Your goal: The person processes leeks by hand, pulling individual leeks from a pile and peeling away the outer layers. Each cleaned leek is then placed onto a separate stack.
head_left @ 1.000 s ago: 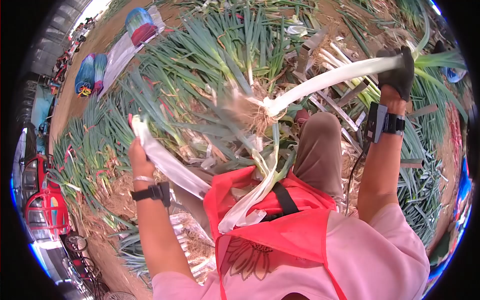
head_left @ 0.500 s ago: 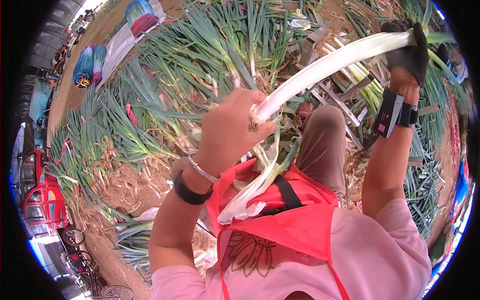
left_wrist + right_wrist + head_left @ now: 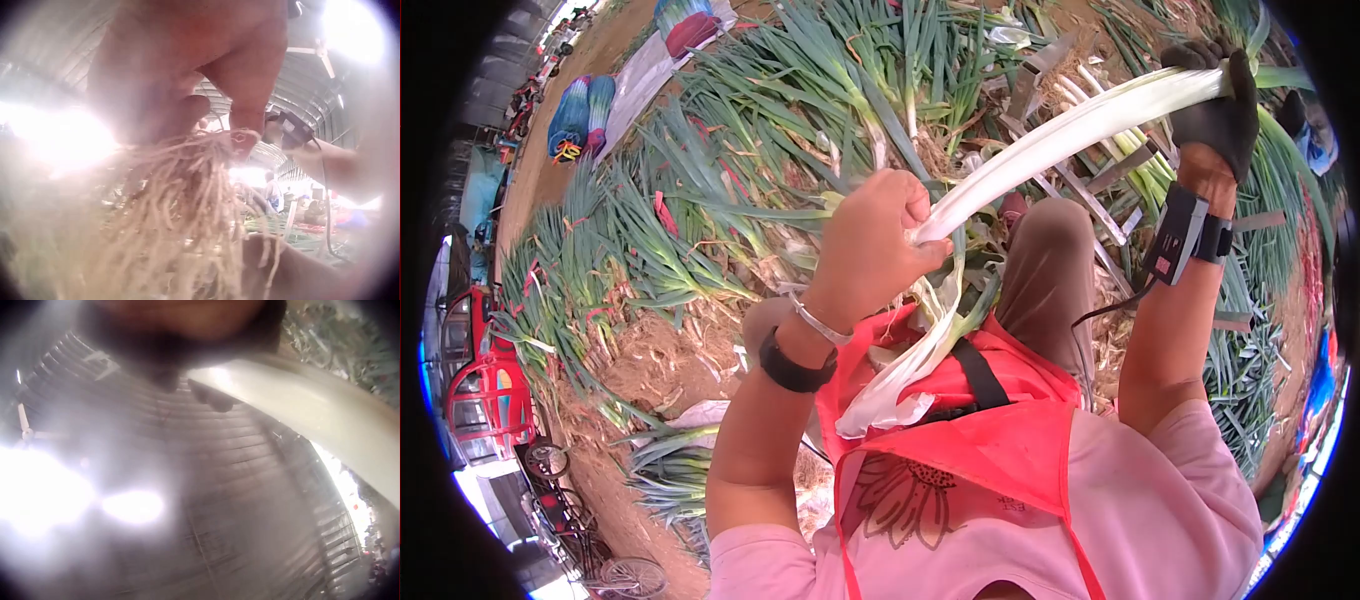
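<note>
A long white leek (image 3: 1070,140) stretches between both hands, bowed and slanting up to the right in the head view. My bare left hand (image 3: 880,235) pinches its root end with curled fingers. Below that hand, a tangle of pale roots (image 3: 187,206) hangs in the left wrist view. My right hand (image 3: 1215,110), in a dark glove, grips the leek near its green leaves. The pale shaft (image 3: 312,406) runs from the glove in the right wrist view. Peeled leek leaves (image 3: 900,385) lie limp across the red apron (image 3: 990,440) on my lap.
Green leeks (image 3: 650,220) with roots cover the ground ahead and left. More white stalks (image 3: 1130,140) lie beside metal bars (image 3: 1090,205) in front of my knee (image 3: 1050,260). Rolled blue bundles (image 3: 583,115) and a red vehicle (image 3: 490,385) are at the left.
My left hand has come from the left, where it held a white peeled strip, to the leek's root end; the strip is gone from it. The right hand has shifted slightly up and right.
</note>
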A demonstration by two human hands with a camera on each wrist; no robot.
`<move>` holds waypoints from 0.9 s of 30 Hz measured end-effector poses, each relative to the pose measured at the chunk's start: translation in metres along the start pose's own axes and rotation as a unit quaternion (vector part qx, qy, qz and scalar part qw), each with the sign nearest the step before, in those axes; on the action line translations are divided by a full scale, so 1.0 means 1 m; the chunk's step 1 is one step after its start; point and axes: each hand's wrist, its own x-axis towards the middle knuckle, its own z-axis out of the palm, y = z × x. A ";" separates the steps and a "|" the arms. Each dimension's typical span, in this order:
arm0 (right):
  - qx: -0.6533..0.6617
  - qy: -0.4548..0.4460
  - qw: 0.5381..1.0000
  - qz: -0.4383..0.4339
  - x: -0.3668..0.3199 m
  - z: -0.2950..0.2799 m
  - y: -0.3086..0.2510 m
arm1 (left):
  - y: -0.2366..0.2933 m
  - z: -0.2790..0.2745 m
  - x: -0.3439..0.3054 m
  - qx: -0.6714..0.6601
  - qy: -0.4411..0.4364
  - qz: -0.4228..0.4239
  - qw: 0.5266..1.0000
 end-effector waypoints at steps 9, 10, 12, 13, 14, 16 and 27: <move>-0.012 0.016 1.000 -0.022 -0.012 0.000 -0.010 | -0.008 0.045 0.008 0.022 -0.011 0.055 0.998; -0.013 0.015 1.000 -0.022 -0.013 0.001 -0.010 | -0.008 0.045 0.007 0.020 0.010 0.048 0.999; -0.010 0.014 1.000 -0.022 -0.013 0.002 -0.009 | -0.009 0.044 0.006 0.019 0.034 0.038 0.999; -0.006 0.014 1.000 -0.020 -0.014 0.002 -0.009 | -0.009 0.043 0.005 0.049 0.037 0.055 0.997; -0.003 0.014 1.000 -0.017 -0.014 0.003 -0.006 | -0.009 0.043 0.005 0.080 0.039 0.073 0.993; 0.001 0.012 1.000 -0.012 -0.015 0.003 -0.003 | -0.011 0.044 0.005 0.094 0.050 0.063 0.992; 0.020 0.010 1.000 0.000 -0.020 0.008 0.008 | -0.011 0.038 -0.007 0.120 0.126 0.045 0.984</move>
